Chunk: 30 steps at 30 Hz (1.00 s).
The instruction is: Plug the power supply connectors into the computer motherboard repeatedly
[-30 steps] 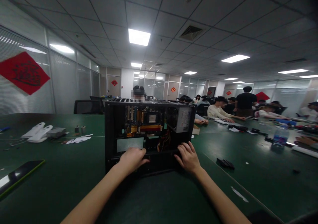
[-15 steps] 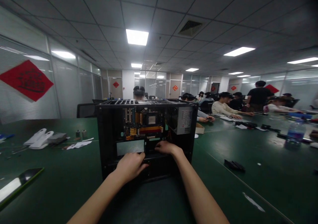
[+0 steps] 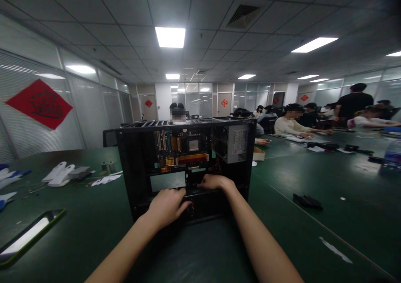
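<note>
Seen from the wearer, a flat black green-edged phone lies on the green bench at 10 o'clock. The left hand, half closed, grips the lower rail of the open black metal computer case, which stands at 12 o'clock. The right hand reaches inside, fingers bent; its grip cannot be determined. A silver box-shaped power supply occupies the case's 2 o'clock corner.

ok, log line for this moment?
left hand: holds computer case lower rail | right hand: inside case, grip unclear | motherboard: upright in case | power supply: case's upper right
</note>
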{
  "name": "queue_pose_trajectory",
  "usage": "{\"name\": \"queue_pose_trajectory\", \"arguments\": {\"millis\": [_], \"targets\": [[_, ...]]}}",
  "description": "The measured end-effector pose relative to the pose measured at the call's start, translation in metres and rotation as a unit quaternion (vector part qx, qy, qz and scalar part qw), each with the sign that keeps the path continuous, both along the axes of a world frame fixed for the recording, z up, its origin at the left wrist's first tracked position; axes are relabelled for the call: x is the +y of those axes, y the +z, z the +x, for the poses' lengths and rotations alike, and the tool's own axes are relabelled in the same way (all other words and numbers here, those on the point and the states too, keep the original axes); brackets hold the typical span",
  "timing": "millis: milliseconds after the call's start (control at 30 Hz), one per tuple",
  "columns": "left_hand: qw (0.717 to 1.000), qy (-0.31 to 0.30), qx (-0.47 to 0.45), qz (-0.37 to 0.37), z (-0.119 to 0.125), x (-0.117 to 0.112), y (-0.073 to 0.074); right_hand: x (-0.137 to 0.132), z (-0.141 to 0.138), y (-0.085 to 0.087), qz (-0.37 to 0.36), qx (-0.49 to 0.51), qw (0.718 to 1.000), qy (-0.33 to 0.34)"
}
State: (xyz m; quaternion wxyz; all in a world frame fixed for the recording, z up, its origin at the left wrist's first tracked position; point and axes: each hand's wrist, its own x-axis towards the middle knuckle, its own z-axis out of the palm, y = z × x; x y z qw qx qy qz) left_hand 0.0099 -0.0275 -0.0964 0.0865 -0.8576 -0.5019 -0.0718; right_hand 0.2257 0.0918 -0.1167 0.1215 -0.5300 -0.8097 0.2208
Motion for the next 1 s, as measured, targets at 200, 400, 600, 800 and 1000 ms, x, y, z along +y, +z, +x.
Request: {"name": "queue_pose_trajectory", "arguments": {"millis": [200,400,600,800,1000], "targets": [[0.978,-0.057,-0.203,0.002,-0.007,0.004,0.006,-0.018,-0.014,0.033,-0.018,0.182,0.983,0.011],[0.951,-0.080,-0.288,0.078,-0.009,0.022,0.033,-0.053,-0.022,0.077,0.010,0.304,0.945,0.117],[0.942,-0.114,-0.302,0.096,-0.004,0.023,0.090,-0.084,0.001,0.104,0.046,0.253,0.957,0.136],[0.947,-0.124,-0.260,0.141,-0.001,0.016,0.093,-0.108,0.013,0.113,0.045,0.099,0.981,0.161],[0.916,-0.150,-0.290,0.234,0.006,0.007,0.095,-0.124,-0.002,0.106,0.176,0.088,0.976,0.094]]}}
